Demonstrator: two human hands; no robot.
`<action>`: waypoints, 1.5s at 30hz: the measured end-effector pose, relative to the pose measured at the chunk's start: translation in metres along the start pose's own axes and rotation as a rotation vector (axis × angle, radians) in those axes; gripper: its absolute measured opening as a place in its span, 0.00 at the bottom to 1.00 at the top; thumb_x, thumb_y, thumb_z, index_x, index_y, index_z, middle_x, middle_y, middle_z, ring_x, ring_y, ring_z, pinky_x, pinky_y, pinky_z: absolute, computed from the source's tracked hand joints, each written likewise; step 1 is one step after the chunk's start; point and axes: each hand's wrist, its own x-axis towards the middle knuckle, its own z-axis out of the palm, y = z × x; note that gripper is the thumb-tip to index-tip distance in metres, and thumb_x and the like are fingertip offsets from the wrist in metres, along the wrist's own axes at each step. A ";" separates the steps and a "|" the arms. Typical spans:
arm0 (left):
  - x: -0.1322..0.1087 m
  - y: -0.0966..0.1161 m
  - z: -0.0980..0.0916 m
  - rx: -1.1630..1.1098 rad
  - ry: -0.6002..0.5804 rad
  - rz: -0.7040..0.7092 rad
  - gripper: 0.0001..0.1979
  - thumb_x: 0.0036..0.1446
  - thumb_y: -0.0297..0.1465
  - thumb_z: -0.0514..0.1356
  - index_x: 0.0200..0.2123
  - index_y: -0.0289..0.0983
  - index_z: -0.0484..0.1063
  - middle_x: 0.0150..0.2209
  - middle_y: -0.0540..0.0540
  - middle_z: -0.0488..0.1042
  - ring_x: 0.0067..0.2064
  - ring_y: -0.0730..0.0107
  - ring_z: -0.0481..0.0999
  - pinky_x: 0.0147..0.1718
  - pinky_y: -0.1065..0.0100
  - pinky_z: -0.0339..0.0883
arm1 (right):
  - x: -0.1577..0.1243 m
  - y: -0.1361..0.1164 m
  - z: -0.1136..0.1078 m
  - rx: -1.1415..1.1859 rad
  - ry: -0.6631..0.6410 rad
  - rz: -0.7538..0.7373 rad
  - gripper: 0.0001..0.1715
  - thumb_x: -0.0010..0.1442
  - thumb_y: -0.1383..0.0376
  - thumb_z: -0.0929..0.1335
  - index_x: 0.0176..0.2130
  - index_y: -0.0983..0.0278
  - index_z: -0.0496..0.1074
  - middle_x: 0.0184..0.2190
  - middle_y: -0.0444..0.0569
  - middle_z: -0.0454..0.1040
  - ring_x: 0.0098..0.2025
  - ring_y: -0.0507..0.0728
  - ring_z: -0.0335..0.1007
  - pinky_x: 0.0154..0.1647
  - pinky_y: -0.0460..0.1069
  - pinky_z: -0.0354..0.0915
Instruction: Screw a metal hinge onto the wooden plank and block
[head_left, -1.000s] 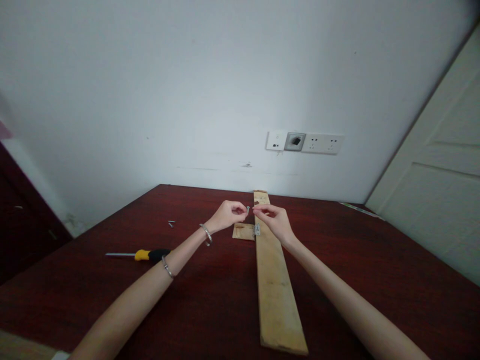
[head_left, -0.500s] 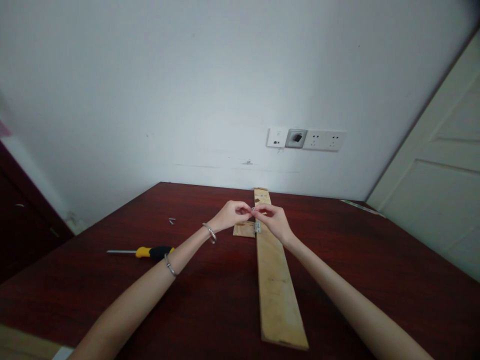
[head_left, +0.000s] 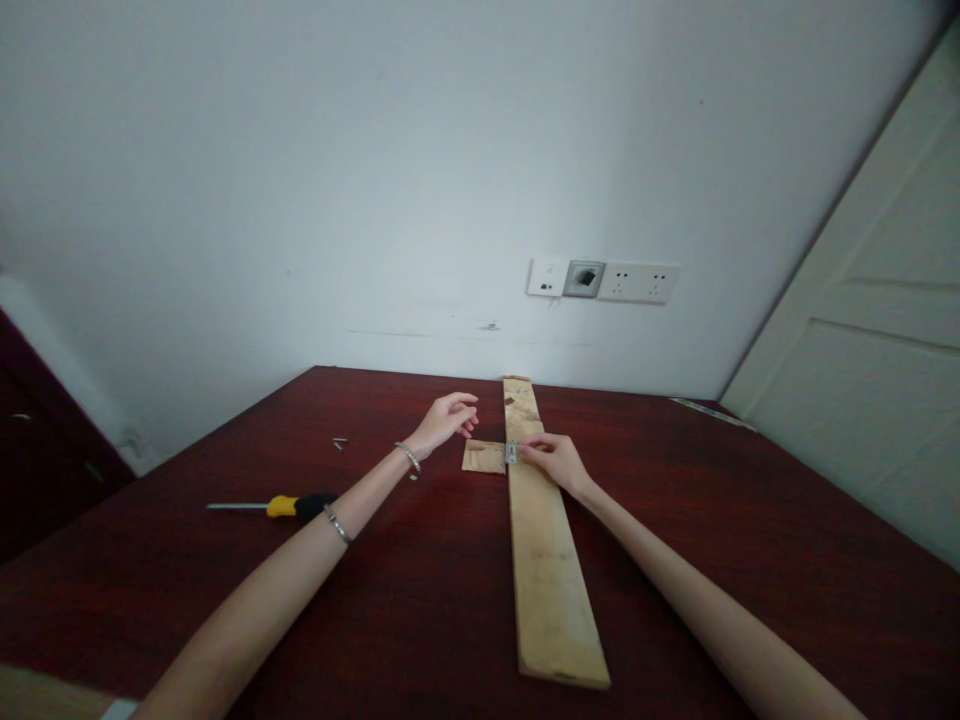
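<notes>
A long pale wooden board (head_left: 551, 570) lies lengthwise on the dark red table (head_left: 420, 600). Against its left side sits a short wooden piece (head_left: 482, 457), and a small metal hinge (head_left: 511, 453) lies at the joint between them. My right hand (head_left: 556, 460) is over the board with fingertips pinched together at the hinge; whatever they hold is too small to make out. Fingers apart and loosely bent, my left hand (head_left: 448, 418) hovers empty just behind and left of the short piece, wearing bracelets on its wrist and forearm.
A yellow and black screwdriver (head_left: 281, 506) lies left, its handle end partly behind my left forearm. Beyond it are a few small screws (head_left: 340, 443). The white wall (head_left: 420, 220) with power sockets (head_left: 637, 283) bounds the table's far edge; a pale door (head_left: 870, 300) stands right.
My hands were together over the board, fingertips touching. They have parted: the left moved left and its fingers opened, while the right came down to the hinge.
</notes>
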 end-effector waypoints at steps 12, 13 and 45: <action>0.000 -0.006 0.001 0.007 -0.008 -0.043 0.12 0.56 0.24 0.55 0.44 0.30 0.66 0.26 0.48 0.72 0.25 0.77 0.72 0.25 0.74 0.69 | -0.002 0.002 0.006 -0.023 -0.074 -0.041 0.17 0.48 0.55 0.70 0.30 0.66 0.77 0.28 0.49 0.78 0.26 0.53 0.68 0.29 0.48 0.63; 0.000 -0.007 0.002 0.010 -0.009 -0.044 0.12 0.56 0.24 0.55 0.44 0.30 0.66 0.26 0.48 0.72 0.25 0.77 0.72 0.25 0.74 0.69 | -0.002 0.002 0.006 -0.024 -0.080 -0.045 0.16 0.48 0.55 0.69 0.30 0.66 0.77 0.28 0.48 0.78 0.26 0.53 0.69 0.30 0.48 0.63; -0.002 -0.013 0.001 0.037 -0.019 -0.085 0.12 0.55 0.25 0.56 0.44 0.30 0.67 0.26 0.48 0.72 0.24 0.78 0.72 0.24 0.74 0.69 | -0.005 0.001 0.001 -0.097 -0.083 -0.109 0.18 0.46 0.56 0.71 0.36 0.63 0.76 0.33 0.48 0.77 0.34 0.56 0.70 0.38 0.51 0.64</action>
